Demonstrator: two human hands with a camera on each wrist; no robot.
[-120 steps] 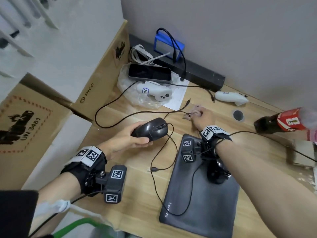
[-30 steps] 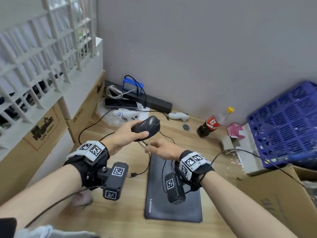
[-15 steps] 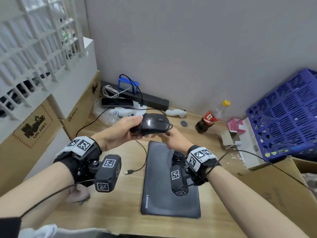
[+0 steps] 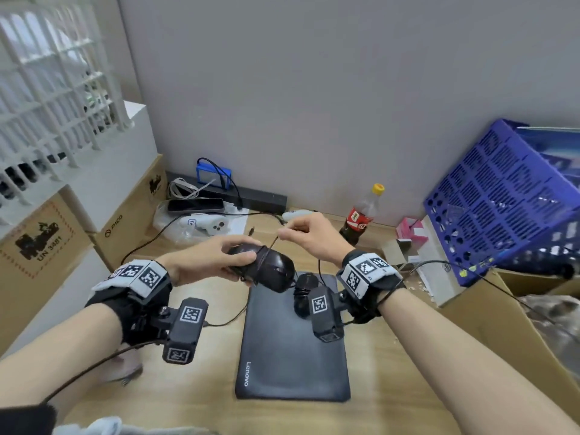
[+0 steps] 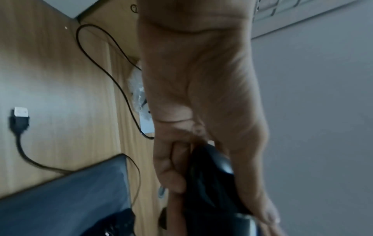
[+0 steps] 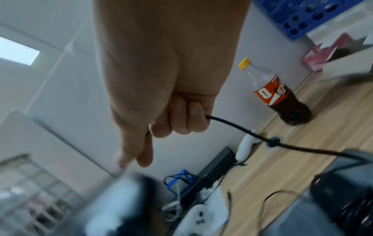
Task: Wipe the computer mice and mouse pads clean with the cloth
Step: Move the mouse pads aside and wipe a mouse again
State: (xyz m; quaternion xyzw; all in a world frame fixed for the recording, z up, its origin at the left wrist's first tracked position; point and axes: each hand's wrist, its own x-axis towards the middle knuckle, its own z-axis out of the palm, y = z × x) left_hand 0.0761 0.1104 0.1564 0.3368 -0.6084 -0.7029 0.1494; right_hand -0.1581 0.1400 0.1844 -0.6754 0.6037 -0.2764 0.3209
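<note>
— Above the mouse pad (image 4: 292, 350), where's your mouse (image 4: 270, 270)?
— Your left hand (image 4: 201, 262) grips it, long axis crosswise.
— And its cable (image 6: 242, 132)?
— Pinched in your right hand (image 4: 314, 235), up and right of the mouse.

Right hand (image 4: 314, 237): has left the underside of the mouse and risen above it, now pinching the cable (image 6: 238, 127)
Cable: pulled taut from the mouse (turns of it cross the body)
Mouse (image 4: 266, 268): tipped nose-down over the mouse pad (image 4: 292, 356)
</note>
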